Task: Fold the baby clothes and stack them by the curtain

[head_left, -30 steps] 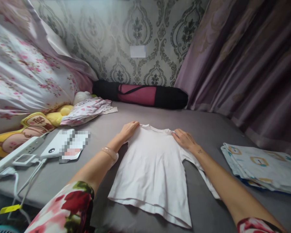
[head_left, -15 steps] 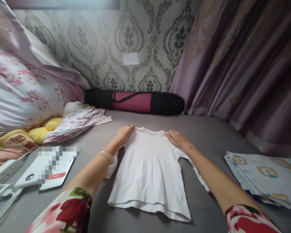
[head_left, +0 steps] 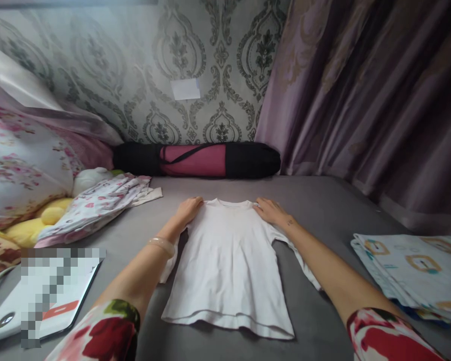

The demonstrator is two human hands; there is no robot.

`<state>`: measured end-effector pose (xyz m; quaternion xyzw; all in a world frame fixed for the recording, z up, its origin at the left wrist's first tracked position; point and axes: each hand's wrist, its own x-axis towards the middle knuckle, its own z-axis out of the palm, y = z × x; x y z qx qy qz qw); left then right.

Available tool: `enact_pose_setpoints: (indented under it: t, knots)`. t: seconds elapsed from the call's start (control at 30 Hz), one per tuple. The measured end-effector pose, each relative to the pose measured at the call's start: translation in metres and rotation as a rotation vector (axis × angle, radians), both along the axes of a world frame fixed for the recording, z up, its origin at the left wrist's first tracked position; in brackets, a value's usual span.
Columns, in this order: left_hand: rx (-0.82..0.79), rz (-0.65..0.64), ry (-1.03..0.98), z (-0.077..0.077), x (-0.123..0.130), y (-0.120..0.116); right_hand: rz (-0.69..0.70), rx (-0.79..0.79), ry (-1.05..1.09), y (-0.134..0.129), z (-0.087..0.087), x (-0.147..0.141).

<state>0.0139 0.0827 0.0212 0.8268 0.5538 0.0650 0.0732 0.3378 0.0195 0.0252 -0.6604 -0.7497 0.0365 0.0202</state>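
A small white long-sleeved shirt [head_left: 225, 265] lies spread on the grey bed sheet [head_left: 315, 200], its neckline away from me and its hem toward me. My left hand [head_left: 190, 208] is closed on the shirt's left shoulder, with the fingertips at the seam. At the other shoulder my right hand [head_left: 273, 210] also pinches the fabric, fingers bent over the edge. Both sleeves hang down beside the body of the shirt, partly hidden by my forearms.
To the right lies a stack of folded patterned cloth [head_left: 413, 271]. A white tablet-like device [head_left: 71, 291] lies on the left, near crumpled printed clothing [head_left: 101, 203] and a yellow plush toy [head_left: 30, 230]. A black and maroon roll bag [head_left: 195, 159] rests along the wall.
My view has turned a little to the right, so the things at the left sit nearer the frame's edge. Both hands stay at the shirt's shoulders, and the shirt lies nearly the same.
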Motion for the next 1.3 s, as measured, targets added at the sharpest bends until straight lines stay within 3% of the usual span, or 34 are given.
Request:
enact_pose_setpoints:
  t: [0.2,0.4,0.67,0.87,1.1,1.23,1.3]
  knots:
    - [0.005,0.011,0.038,0.005,0.020,0.010,-0.015,-0.070,0.168,0.020,0.004,-0.012]
    - [0.021,0.016,0.025,-0.008,0.045,0.021,-0.024,-0.042,0.195,0.027,-0.003,-0.030]
    - [0.191,0.082,0.036,-0.027,0.042,0.011,-0.084,0.134,0.123,0.015,-0.019,-0.037]
    - [0.167,0.096,0.126,-0.029,0.046,0.004,-0.093,0.160,0.028,0.010,-0.022,-0.043]
    - [0.212,0.085,0.188,-0.007,0.078,-0.022,-0.070,0.011,0.229,0.006,0.004,-0.025]
    - [0.104,-0.075,0.107,0.006,0.108,-0.051,-0.151,0.041,0.443,-0.022,0.027,0.017]
    - [0.042,-0.181,0.057,0.008,0.122,-0.064,-0.200,-0.023,0.521,-0.046,0.036,0.040]
